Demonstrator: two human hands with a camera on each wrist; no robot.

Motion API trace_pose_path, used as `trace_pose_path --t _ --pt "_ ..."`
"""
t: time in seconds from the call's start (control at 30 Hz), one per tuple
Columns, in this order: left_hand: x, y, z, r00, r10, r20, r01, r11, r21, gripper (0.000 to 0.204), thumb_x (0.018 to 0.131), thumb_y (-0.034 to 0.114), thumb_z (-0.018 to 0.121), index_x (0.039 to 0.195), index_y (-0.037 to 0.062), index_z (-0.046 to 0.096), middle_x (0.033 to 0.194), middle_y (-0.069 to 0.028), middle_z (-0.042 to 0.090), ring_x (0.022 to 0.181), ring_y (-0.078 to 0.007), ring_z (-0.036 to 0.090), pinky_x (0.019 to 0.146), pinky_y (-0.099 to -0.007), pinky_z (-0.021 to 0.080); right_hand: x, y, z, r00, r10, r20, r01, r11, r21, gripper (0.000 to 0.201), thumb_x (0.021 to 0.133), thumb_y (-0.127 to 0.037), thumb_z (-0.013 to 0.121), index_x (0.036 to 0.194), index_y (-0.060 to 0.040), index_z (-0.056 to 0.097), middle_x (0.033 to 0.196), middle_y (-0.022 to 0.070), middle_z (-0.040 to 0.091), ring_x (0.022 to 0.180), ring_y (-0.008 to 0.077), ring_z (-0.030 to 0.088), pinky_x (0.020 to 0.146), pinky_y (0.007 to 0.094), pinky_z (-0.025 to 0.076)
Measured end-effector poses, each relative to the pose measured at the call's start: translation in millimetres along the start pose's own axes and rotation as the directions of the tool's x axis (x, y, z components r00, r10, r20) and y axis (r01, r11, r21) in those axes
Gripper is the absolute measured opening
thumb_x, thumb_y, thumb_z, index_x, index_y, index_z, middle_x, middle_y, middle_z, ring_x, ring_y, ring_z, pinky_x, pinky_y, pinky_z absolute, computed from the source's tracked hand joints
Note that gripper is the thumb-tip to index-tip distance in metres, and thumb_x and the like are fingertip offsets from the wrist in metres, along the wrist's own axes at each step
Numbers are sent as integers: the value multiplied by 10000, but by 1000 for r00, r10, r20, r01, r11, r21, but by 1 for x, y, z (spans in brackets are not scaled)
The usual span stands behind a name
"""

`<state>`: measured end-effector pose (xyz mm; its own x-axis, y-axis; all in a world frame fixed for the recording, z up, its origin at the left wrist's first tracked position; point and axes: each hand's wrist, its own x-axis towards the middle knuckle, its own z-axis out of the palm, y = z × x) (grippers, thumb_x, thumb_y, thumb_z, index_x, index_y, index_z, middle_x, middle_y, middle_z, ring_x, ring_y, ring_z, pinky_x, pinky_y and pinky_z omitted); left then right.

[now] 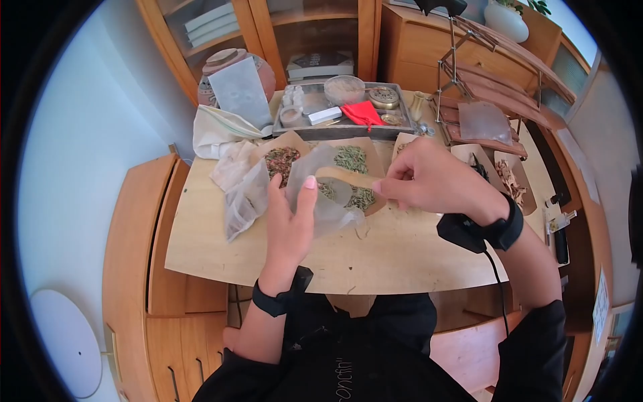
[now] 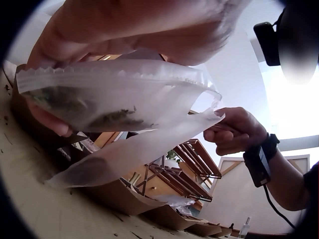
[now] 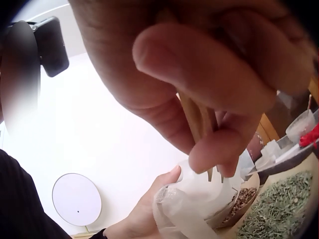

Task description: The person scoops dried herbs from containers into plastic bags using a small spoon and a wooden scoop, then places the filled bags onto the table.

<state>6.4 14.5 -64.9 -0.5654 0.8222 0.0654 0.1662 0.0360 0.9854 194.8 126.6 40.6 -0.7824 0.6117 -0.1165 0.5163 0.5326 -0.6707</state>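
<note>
My left hand (image 1: 289, 224) holds a translucent plastic bag (image 1: 315, 213) with its mouth spread; the thumb lies along the near side. Dark green dried herb shows through the bag (image 2: 94, 107) in the left wrist view. My right hand (image 1: 425, 175) pinches a slim, curved wooden tool (image 1: 348, 177), its far end at the bag's mouth. Two narrow tips of the wooden tool (image 3: 202, 119) show in the right wrist view, pointing down toward the bag. Beneath the bag sits a paper tray (image 1: 376, 157) of green dried herb (image 1: 349, 158).
Another translucent bag (image 1: 244, 204) lies left, near reddish dried herb (image 1: 281, 161) in a paper tray. More trays with dark pieces and pale chips (image 1: 510, 181) stand right. Behind are a grey tray (image 1: 268, 129) with a red pouch (image 1: 363, 115) and a folding wooden rack (image 1: 482, 84).
</note>
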Motion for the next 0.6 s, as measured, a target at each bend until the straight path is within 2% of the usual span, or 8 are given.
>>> trace_pose_path --t 0.07,0.13,0.2,0.33,0.4,0.43,0.53,0.6 --pt "3 -9 -5 1000 19 -4 -19 995 -93 805 919 479 549 1341 -158 297 1291 -210 489 1186 -258 501 998 -343 376 -10 -7 -4 994 -74 -83 67 994 -87 304 862 -233 655 707 27 688 528 -4 567 473 55 482 454 219 366" --pt "3 -12 -8 999 40 -5 -40 982 -185 784 928 484 531 1351 -135 302 1271 -173 515 1176 -228 511 988 -325 389 -19 -12 -9 989 -46 -142 56 996 65 306 872 -215 647 698 35 677 542 3 569 499 48 494 461 213 370" --pt "3 -10 -7 993 -7 120 71 835 -545 710 934 593 395 1377 38 388 1196 -112 564 1004 -237 608 828 -367 501 -23 -8 -11 977 -49 -209 82 985 154 306 876 -209 643 695 36 673 543 5 568 498 46 492 457 214 370" --pt "0 -12 -22 971 -48 234 182 784 -594 773 904 666 345 1376 56 395 1220 -145 559 967 -339 627 738 -459 536 -15 19 -6 925 -61 -374 147 968 206 316 881 -203 638 682 40 665 530 1 562 479 44 482 440 219 363" --pt "0 -11 -30 865 9 502 438 475 -763 837 864 726 335 1380 70 397 1207 -165 561 969 -431 612 674 -517 536 -5 42 7 936 -27 -351 81 987 140 324 844 -212 654 652 49 652 514 75 557 460 114 510 454 268 400" --pt "-1 -10 -31 864 6 503 440 477 -761 837 864 726 335 1380 70 397 1207 -165 561 969 -431 612 674 -517 536 0 52 14 946 3 -325 20 997 68 336 806 -221 671 621 57 640 498 148 551 441 184 538 469 317 437" --pt "-3 -8 -33 847 9 531 481 409 -775 884 826 764 354 1390 85 390 1184 -169 567 985 -479 593 683 -547 536 5 68 34 958 32 -284 -43 999 -31 306 843 -190 645 660 55 650 472 82 533 426 113 476 432 294 385" --pt "-3 -8 -35 861 -6 509 465 416 -781 880 819 762 374 1394 95 390 1174 -167 566 1006 -481 584 701 -560 536 8 72 41 952 12 -306 -41 995 -87 281 808 -190 655 659 48 655 488 156 541 412 195 511 452 343 416"
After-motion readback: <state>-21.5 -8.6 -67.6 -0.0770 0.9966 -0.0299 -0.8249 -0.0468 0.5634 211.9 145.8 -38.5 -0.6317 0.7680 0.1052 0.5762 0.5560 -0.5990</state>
